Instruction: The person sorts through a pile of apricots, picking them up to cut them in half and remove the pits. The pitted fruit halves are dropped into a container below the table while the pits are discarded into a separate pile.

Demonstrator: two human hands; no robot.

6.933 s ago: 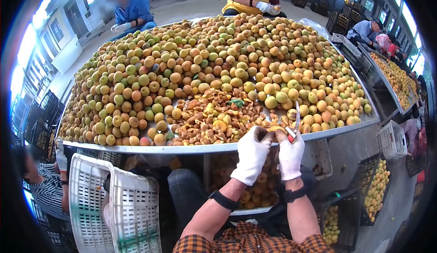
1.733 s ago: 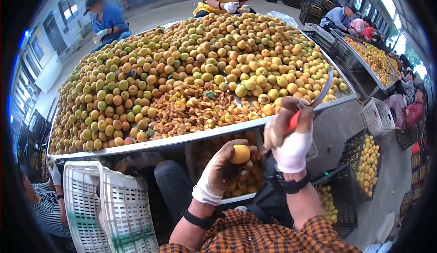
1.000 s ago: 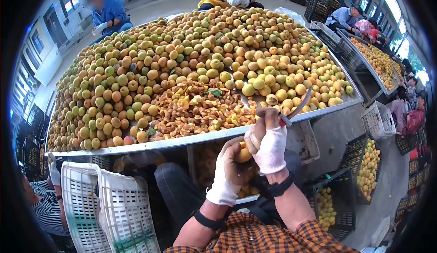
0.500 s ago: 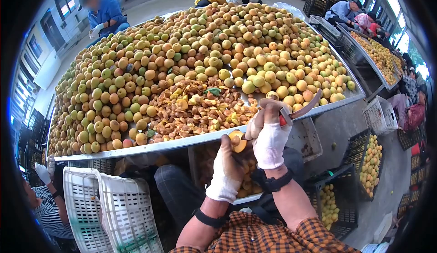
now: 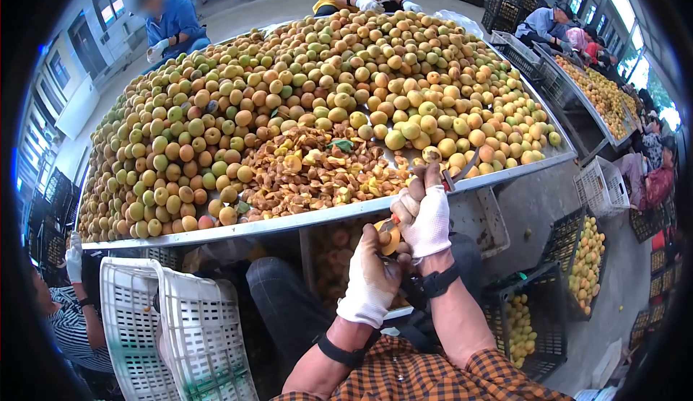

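My left hand (image 5: 369, 278), in a white glove with darkened fingers, is closed around a cut apricot (image 5: 390, 239) with orange flesh showing, just below the table's front edge. My right hand (image 5: 427, 219), gloved too, is closed on a knife (image 5: 468, 167); its curved blade sticks out past the fingers to the upper right, and a bit of red handle shows. The lower side of this fist meets the apricot. Beyond both hands, a heap of brown and yellow apricot scraps (image 5: 325, 166) lies on the table, a green leaf on top.
Whole apricots (image 5: 289, 90) are piled over the table, whose white rim (image 5: 238, 233) crosses before me. White crates (image 5: 206, 329) stand at left; black crates of apricots (image 5: 588, 256) stand at right. Co-workers sit around this table and at another table (image 5: 595, 90).
My right hand has dropped slightly and come against the apricot, its blade turning more upright. My left hand has shifted a little down and right. A co-worker's gloved hand at left has risen.
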